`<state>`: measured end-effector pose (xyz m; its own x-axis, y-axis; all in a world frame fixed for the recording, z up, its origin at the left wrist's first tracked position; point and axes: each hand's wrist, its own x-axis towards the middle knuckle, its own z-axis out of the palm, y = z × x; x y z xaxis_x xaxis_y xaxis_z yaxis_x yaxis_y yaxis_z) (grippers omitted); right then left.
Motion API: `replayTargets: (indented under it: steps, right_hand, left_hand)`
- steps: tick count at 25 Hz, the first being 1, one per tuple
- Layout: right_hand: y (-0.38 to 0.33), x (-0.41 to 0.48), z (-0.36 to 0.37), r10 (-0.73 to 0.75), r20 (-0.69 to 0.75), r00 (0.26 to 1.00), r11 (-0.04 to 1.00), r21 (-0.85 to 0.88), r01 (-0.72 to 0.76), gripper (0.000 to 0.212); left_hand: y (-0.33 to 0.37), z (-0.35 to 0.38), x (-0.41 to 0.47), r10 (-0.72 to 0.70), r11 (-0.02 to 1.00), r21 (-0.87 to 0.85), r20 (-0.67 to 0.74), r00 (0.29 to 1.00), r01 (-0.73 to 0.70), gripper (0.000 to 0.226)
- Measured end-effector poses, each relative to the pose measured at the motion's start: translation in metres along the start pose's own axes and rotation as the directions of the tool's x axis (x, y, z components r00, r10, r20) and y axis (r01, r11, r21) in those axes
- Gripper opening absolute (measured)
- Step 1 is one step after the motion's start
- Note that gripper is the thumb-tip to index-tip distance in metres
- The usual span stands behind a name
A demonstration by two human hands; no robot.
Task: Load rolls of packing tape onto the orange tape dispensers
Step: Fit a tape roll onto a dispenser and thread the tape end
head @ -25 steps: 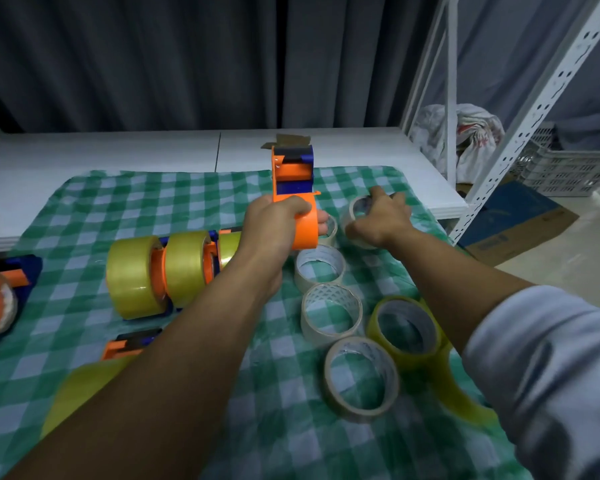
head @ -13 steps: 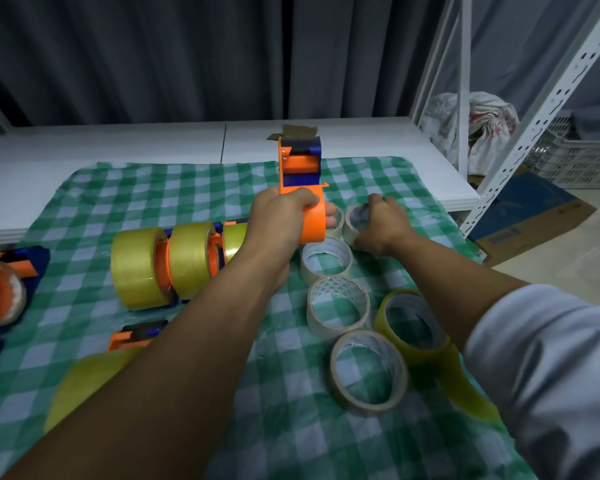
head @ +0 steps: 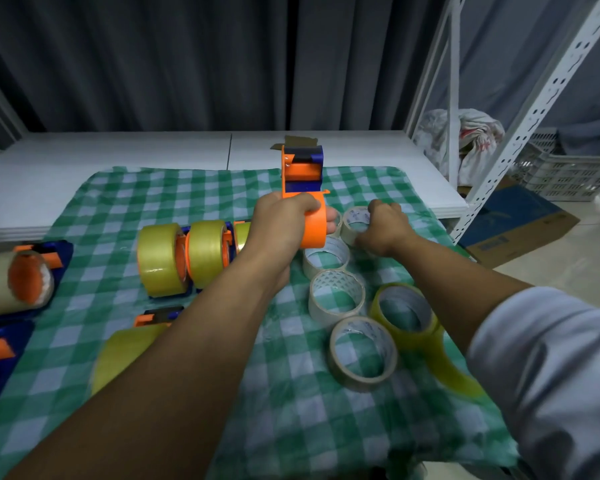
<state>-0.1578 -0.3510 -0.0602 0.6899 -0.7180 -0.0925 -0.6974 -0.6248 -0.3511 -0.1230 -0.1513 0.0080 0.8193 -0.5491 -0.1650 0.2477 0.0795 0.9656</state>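
My left hand (head: 284, 220) grips the handle of an orange and blue tape dispenser (head: 303, 178), held upright above the checked cloth with no roll on it. My right hand (head: 383, 226) closes over a clear tape roll (head: 355, 220) lying at the far end of a row of loose rolls. Nearer in that row lie three more clear rolls (head: 336, 299) and a yellow roll (head: 406, 313). Left of my forearm stand dispensers loaded with yellow tape (head: 181, 258); another loaded dispenser (head: 18, 285) lies at the far left.
The green checked cloth (head: 153, 202) covers a white table (head: 84, 157). A yellow roll (head: 125, 351) lies partly under my left forearm. A white metal rack (head: 520, 133), a bag, a crate and a blue box stand at the right, beyond the table edge.
My right hand has slid a little nearer along the row and settled onto the far clear roll. The left hand keeps the dispenser in nearly the same place.
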Motion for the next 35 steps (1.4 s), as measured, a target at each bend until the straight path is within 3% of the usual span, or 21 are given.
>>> replayTargets:
  steps: [8, 11, 16, 25, 29, 35]
  right_hand:
    - [-0.008, -0.056, -0.025, 0.008, 0.065, 0.998, 1.000, 0.015, -0.009, 0.033]
    - [-0.002, -0.080, -0.024, 0.038, 0.140, 0.989, 0.999, 0.015, -0.041, 0.021]
    - [0.006, -0.112, -0.015, 0.075, 0.213, 0.974, 0.994, -0.091, -0.056, 0.014]
    - [0.004, -0.130, -0.003, 0.047, 0.120, 0.992, 0.997, -0.071, -0.039, 0.033]
    - [-0.005, -0.135, -0.015, 0.025, 0.023, 0.999, 0.991, -0.131, -0.022, 0.029]
    - [-0.018, -0.136, -0.044, -0.001, -0.139, 0.990, 0.998, -0.056, -0.007, 0.014]
  left_hand:
    - [0.007, -0.007, -0.049, -0.003, 1.000, -0.009, -0.013, 1.000, 0.003, 0.006]
    - [0.000, -0.012, -0.063, -0.039, 0.999, -0.027, -0.028, 0.999, 0.038, 0.018]
    - [-0.008, -0.018, -0.085, -0.068, 0.998, -0.014, -0.030, 0.997, 0.067, 0.020]
    - [-0.010, -0.026, -0.097, -0.075, 0.997, -0.009, -0.028, 0.997, 0.074, 0.018]
    - [-0.006, -0.033, -0.103, -0.079, 0.997, 0.002, -0.025, 0.997, 0.079, 0.017]
    - [0.007, -0.039, -0.120, -0.044, 0.999, -0.018, -0.009, 0.999, 0.044, 0.009]
